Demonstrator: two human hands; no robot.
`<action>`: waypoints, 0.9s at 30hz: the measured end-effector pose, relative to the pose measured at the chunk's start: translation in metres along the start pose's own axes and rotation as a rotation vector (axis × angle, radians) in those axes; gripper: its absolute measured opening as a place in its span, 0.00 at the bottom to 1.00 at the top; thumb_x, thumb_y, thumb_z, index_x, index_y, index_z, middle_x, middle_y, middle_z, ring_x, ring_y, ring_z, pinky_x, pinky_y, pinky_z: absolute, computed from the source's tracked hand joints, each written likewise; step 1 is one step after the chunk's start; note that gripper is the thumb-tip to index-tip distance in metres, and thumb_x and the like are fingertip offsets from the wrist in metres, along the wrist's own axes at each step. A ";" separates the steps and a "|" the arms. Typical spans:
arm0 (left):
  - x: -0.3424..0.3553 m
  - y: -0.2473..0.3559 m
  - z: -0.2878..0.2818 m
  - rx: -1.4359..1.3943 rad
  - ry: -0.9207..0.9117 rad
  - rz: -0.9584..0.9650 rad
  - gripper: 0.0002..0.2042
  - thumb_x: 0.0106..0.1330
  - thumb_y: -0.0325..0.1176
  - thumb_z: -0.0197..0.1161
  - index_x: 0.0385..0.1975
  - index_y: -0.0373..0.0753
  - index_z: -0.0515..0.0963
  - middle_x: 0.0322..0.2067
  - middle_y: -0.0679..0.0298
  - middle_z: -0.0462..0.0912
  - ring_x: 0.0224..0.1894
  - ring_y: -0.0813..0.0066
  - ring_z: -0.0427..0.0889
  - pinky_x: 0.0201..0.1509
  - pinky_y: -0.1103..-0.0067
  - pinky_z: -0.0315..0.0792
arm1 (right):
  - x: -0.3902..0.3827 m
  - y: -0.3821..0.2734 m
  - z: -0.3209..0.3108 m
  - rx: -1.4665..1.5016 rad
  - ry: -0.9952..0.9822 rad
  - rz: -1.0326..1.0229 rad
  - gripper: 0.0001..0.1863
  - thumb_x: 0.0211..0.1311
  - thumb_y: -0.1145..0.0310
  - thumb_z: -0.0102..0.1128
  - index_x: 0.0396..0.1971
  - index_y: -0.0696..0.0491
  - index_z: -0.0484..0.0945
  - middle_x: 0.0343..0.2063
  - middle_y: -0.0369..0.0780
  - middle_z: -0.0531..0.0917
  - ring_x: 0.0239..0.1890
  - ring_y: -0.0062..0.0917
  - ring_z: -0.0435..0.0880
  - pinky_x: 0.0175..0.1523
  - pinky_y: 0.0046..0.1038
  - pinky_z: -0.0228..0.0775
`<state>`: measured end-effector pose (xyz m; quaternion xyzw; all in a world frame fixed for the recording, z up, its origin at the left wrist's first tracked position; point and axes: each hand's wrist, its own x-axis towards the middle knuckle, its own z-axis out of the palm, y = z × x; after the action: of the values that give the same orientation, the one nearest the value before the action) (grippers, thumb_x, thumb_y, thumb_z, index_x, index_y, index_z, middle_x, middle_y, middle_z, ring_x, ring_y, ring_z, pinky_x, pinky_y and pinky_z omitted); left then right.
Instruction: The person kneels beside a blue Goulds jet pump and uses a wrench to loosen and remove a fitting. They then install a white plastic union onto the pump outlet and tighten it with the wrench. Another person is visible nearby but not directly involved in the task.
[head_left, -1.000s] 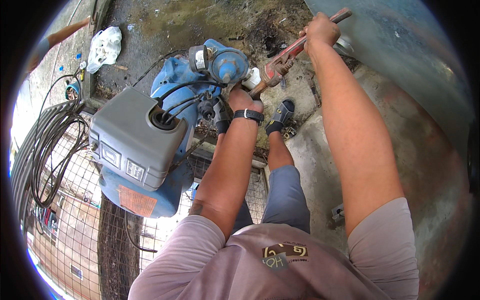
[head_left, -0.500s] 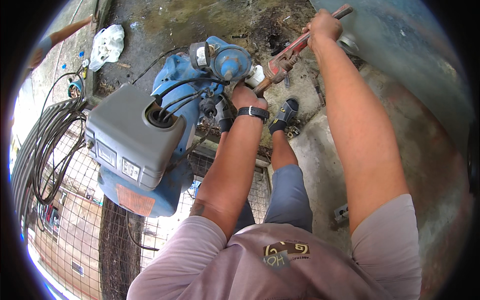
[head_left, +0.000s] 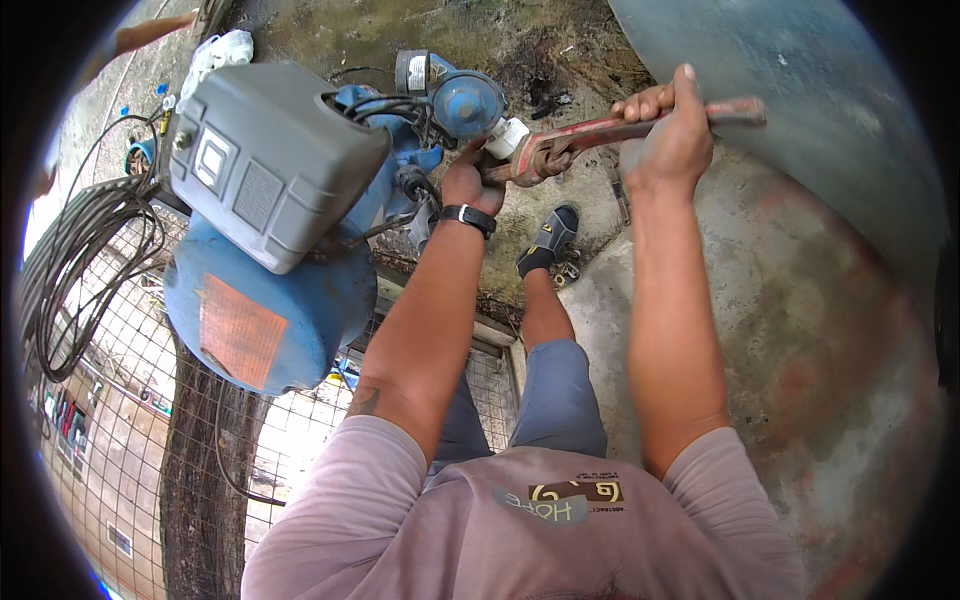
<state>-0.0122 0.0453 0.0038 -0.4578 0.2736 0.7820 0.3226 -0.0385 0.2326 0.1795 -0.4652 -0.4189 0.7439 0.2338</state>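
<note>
A worn red pipe wrench (head_left: 590, 132) lies almost level across the view, its jaws close to a white plastic pipe fitting (head_left: 508, 138) beside the blue pump (head_left: 468, 105). My right hand (head_left: 672, 140) is on the wrench handle, fingers over its far side and thumb pointing up. At the head end, my left hand (head_left: 468, 185), with a black watch on the wrist, grips the wrench by its jaw. Its fingertips are partly hidden against the pump. Whether the jaws bite on the fitting, I cannot tell.
A grey housing (head_left: 280, 165) with black cables sits over a blue tank (head_left: 270, 320) at left. Coiled black hose (head_left: 90, 260) hangs by wire mesh. A large bluish curved surface (head_left: 780, 90) stands at far right. Another person's arm (head_left: 150, 35) shows far left.
The wrench handle has swung down toward me, from a steep slant to nearly level. My right hand came with it, its fingers now looser. The view has shifted, and my left hand stays at the wrench head.
</note>
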 end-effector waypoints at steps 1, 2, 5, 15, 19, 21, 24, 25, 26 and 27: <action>-0.003 0.002 0.003 0.024 0.009 -0.011 0.16 0.72 0.27 0.41 0.57 0.34 0.68 0.52 0.49 0.77 0.55 0.53 0.77 0.61 0.59 0.71 | -0.017 0.001 0.003 -0.024 -0.001 -0.072 0.19 0.72 0.59 0.50 0.20 0.50 0.62 0.15 0.35 0.64 0.20 0.24 0.66 0.36 0.34 0.68; -0.003 0.005 0.005 0.047 0.018 -0.020 0.16 0.72 0.27 0.41 0.57 0.33 0.67 0.53 0.49 0.77 0.55 0.52 0.77 0.62 0.58 0.71 | -0.028 0.004 0.008 -0.047 -0.004 -0.143 0.19 0.71 0.59 0.50 0.20 0.50 0.62 0.15 0.35 0.64 0.20 0.24 0.66 0.36 0.34 0.68; 0.011 0.005 0.001 0.035 -0.005 -0.030 0.17 0.72 0.28 0.39 0.57 0.33 0.68 0.54 0.48 0.76 0.56 0.52 0.76 0.63 0.59 0.71 | -0.041 0.011 0.025 -0.106 -0.029 -0.224 0.18 0.70 0.61 0.52 0.20 0.50 0.63 0.16 0.35 0.65 0.20 0.23 0.67 0.35 0.32 0.68; 0.032 0.006 0.004 0.026 -0.078 -0.104 0.18 0.68 0.29 0.41 0.54 0.32 0.71 0.54 0.49 0.77 0.55 0.52 0.77 0.63 0.60 0.71 | -0.039 0.023 0.027 -0.141 -0.054 -0.299 0.14 0.68 0.64 0.54 0.26 0.52 0.63 0.17 0.35 0.67 0.19 0.23 0.69 0.31 0.32 0.71; 0.023 0.006 0.011 -0.065 -0.093 -0.121 0.16 0.69 0.32 0.44 0.51 0.33 0.72 0.51 0.50 0.78 0.54 0.53 0.79 0.62 0.59 0.72 | -0.010 0.017 0.023 -0.125 0.049 -0.230 0.13 0.68 0.64 0.56 0.26 0.52 0.64 0.17 0.36 0.67 0.19 0.23 0.70 0.33 0.34 0.73; 0.024 0.008 0.014 -0.125 -0.063 -0.079 0.16 0.69 0.32 0.45 0.51 0.33 0.73 0.50 0.51 0.79 0.53 0.53 0.79 0.61 0.58 0.73 | 0.000 0.011 0.023 -0.151 0.070 -0.137 0.14 0.68 0.64 0.56 0.26 0.52 0.65 0.18 0.36 0.68 0.19 0.23 0.70 0.34 0.34 0.74; 0.041 -0.005 0.002 -0.089 0.073 -0.014 0.16 0.68 0.31 0.45 0.51 0.33 0.73 0.50 0.51 0.79 0.54 0.52 0.79 0.61 0.57 0.72 | -0.025 0.005 0.021 -0.199 -0.051 -0.194 0.18 0.68 0.60 0.57 0.22 0.52 0.65 0.18 0.35 0.67 0.21 0.24 0.70 0.38 0.36 0.74; 0.045 -0.007 -0.004 -0.090 0.039 -0.010 0.17 0.68 0.32 0.44 0.51 0.33 0.74 0.51 0.51 0.79 0.54 0.53 0.79 0.61 0.58 0.73 | -0.037 0.005 0.022 -0.218 -0.096 -0.229 0.19 0.68 0.59 0.57 0.21 0.52 0.65 0.18 0.35 0.67 0.21 0.25 0.70 0.38 0.37 0.74; 0.044 -0.007 -0.003 -0.089 0.005 -0.009 0.17 0.68 0.32 0.44 0.51 0.33 0.74 0.51 0.51 0.79 0.54 0.53 0.79 0.60 0.58 0.73 | -0.044 0.005 0.024 -0.236 -0.073 -0.219 0.20 0.68 0.58 0.57 0.20 0.52 0.64 0.18 0.36 0.67 0.21 0.25 0.70 0.40 0.38 0.74; 0.043 -0.007 -0.002 -0.088 -0.028 -0.008 0.18 0.69 0.32 0.43 0.51 0.33 0.74 0.51 0.51 0.79 0.54 0.53 0.79 0.60 0.58 0.73 | -0.044 0.007 0.028 -0.242 -0.056 -0.252 0.20 0.68 0.58 0.56 0.20 0.52 0.64 0.17 0.36 0.67 0.21 0.25 0.70 0.39 0.37 0.74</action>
<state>-0.0223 0.0593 -0.0362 -0.4615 0.2325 0.7984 0.3091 -0.0426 0.1853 0.2010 -0.4129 -0.5668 0.6655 0.2555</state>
